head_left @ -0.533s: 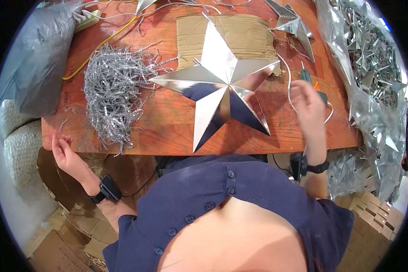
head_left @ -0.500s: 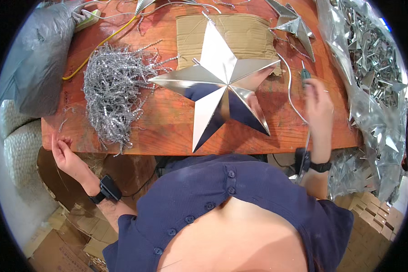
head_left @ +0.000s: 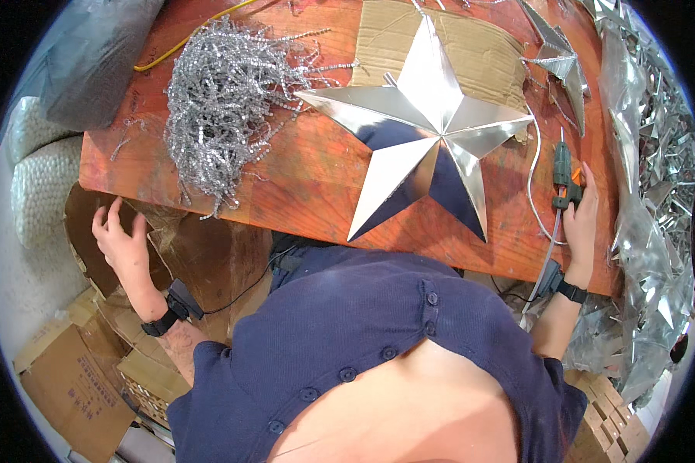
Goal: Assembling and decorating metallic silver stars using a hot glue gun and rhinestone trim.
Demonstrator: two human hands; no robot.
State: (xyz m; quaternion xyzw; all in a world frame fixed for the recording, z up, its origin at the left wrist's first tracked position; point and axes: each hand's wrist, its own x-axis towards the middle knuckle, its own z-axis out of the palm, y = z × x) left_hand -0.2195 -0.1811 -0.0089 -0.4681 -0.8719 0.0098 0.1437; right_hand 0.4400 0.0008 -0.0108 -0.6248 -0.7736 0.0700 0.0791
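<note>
1. Silver and shiny, the big star (head_left: 440, 139) lies on the table (head_left: 301, 197) right of centre in the upper half of the frame, its top point over a sheet of cardboard (head_left: 479, 50).
2. As far as can be judged, its shaping is done: all five points stand out in crisp ridges. A thin strand shows at the top tip, but I cannot tell whether it is fixed there.
3. Going by the pile of silver tinsel (head_left: 216, 116) at upper left, any work with those loose strands is largely left to do.
4. The right hand (head_left: 581, 220), at right, has its fingers stretched along the grip end of a glue gun (head_left: 562, 166), not curled tightly round it.
5. The left hand (head_left: 127, 247), at left beyond the table's edge, is empty, fingers spread and slightly bent.
6. Reddish, stained wood makes the work surface. A yellow cord (head_left: 189, 42) crosses its upper left; a white cable (head_left: 530, 181) bends between star and glue gun.
7. Around it: a grey bag (head_left: 100, 62) at upper left, bubbly white wrap (head_left: 46, 185) below that, a box (head_left: 81, 386) at lower left, and clear plastic (head_left: 633, 224) with silver pieces along the right.
</note>
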